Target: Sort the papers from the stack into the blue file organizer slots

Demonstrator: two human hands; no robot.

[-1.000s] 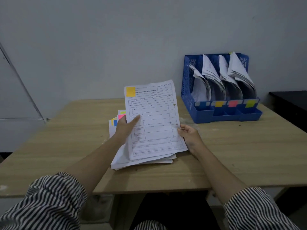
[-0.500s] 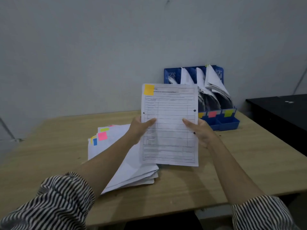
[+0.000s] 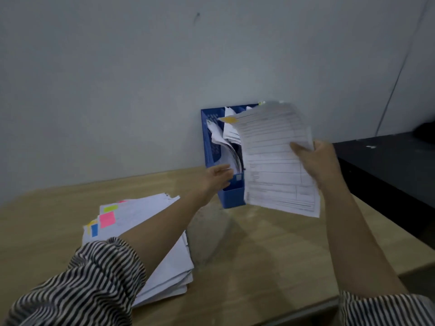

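Gripping the sheet (image 3: 275,158) along its right edge, the right hand (image 3: 317,161) now carries it alone, thumb over the printed face and fingers curled behind. A second ago both hands held this sheet just above the stack; half a second ago they had it upright between them in front of the organizer. Now it hangs tilted right in front of the organizer (image 3: 213,135), covering most of the slots, with its orange-yellow tag at the top left corner level with the papers already filed.

The left hand (image 3: 217,176) has let go of the sheet and reached forward to the organizer. Its fingers are stretched out and seem to touch or part the filed papers (image 3: 222,140) at the leftmost slot that shows; blur keeps me from saying whether they press or pinch anything.

My reading is that the step has turned from picking up to filing: one hand brings the sheet, the other looks set to open a gap. The slot labels are hidden behind the sheet, so which slot matches the tag cannot be told.

Left of the organizer and nearer the person, the stack (image 3: 153,231) lies on the table (image 3: 259,255), fanned, with pink, green, yellow and blue tags showing. It is thick, so much sorting remains.
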